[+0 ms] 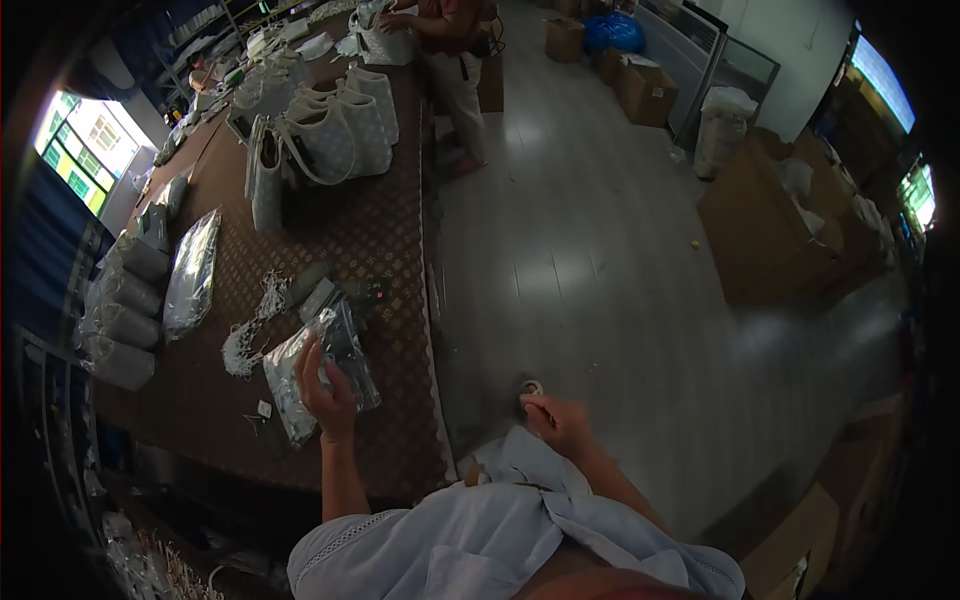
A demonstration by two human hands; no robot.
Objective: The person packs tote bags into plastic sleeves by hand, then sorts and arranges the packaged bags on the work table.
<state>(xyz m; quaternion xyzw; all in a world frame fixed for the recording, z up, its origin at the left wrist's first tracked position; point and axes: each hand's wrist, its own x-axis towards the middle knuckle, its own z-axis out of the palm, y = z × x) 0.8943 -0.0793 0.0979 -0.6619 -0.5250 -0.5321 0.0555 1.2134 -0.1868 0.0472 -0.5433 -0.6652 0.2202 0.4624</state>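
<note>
My left hand (326, 388) rests on or just above clear plastic packets (290, 385) near the table's right edge, its fingers apart. Over the floor, to the right of the table, my right hand (556, 420) is closed near a small round item (531, 388); whether the fingers hold it is hard to make out. White strings (240, 348) lie in a bundle left of the packets. A small white tag (264, 409) is below them on the brown patterned table (390, 440).
Pale handbags (345, 135) stand farther up the table, with a co-worker (455, 80) beside it. Wrapped bundles (128, 325) line the left edge, near a shiny plastic package (192, 275). Open cardboard boxes (760, 235) stand on the floor at right.
</note>
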